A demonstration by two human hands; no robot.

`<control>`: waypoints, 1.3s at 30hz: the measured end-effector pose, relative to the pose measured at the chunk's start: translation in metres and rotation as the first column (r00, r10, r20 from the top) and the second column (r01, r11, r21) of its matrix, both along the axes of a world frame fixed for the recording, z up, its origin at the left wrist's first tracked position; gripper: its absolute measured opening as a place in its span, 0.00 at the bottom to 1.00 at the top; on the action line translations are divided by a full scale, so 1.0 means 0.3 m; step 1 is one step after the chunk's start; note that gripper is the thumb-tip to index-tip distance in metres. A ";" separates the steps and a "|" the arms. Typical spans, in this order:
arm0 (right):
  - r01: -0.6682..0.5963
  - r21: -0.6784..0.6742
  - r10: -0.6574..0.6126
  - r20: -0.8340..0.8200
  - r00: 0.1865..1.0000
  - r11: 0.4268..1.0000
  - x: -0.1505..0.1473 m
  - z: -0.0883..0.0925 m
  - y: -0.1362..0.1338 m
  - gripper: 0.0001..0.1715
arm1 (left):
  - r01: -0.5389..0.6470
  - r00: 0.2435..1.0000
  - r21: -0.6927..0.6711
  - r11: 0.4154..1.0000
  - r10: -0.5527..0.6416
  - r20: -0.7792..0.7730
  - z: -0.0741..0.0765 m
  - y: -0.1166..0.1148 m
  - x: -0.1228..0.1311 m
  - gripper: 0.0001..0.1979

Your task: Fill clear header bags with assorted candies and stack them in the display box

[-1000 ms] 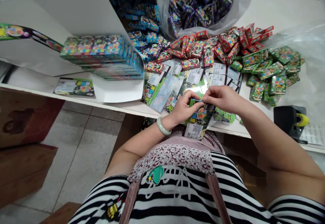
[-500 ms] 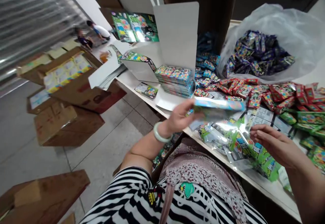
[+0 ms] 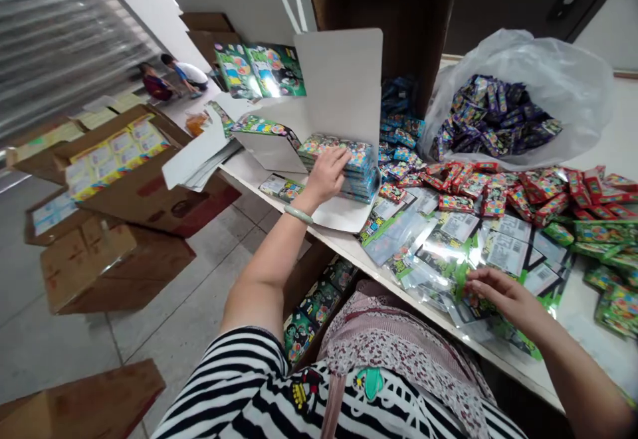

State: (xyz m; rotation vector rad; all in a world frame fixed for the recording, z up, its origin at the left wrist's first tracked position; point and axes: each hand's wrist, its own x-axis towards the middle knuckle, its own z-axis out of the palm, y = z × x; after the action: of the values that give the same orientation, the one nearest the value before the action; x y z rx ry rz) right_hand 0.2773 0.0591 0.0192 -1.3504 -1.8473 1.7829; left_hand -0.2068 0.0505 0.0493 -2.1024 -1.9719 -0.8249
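My left hand (image 3: pixel 326 175) lies flat on top of a stack of colourful card packs (image 3: pixel 339 160), which stands on a curved white card sheet (image 3: pixel 343 216). The hand's fingers are apart and it grips nothing. My right hand (image 3: pixel 503 296) is low over a spread of clear plastic packets with green edges (image 3: pixel 433 253). Its fingertips meet a green strip on one packet (image 3: pixel 461 281). Whether they pinch it is hidden.
A white upright display card (image 3: pixel 339 87) stands behind the stack. Blue packs (image 3: pixel 396 120), red packs (image 3: pixel 543 193) and green packs (image 3: pixel 611 240) cover the white table (image 3: pixel 528 366). Purple packs fill a plastic bag (image 3: pixel 543 60). Cardboard boxes (image 3: pixel 119 173) lie on the floor beyond the table's edge.
My left hand has come down from the air with its card pack and now rests on the stack. My right hand has dropped lower among the packets.
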 end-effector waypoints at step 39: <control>-0.458 0.442 -0.100 0.795 0.599 0.771 -0.146 0.007 0.295 0.29 | 0.369 0.930 -0.639 0.675 -0.260 0.262 -0.298 -0.088 0.843 0.58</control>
State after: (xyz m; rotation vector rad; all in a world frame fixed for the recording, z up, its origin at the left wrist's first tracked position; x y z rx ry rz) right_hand 0.2334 0.1475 0.0214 -1.8191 -2.7559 0.3940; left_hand 0.0461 0.0240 -0.0400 -2.9376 -2.2647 -0.2946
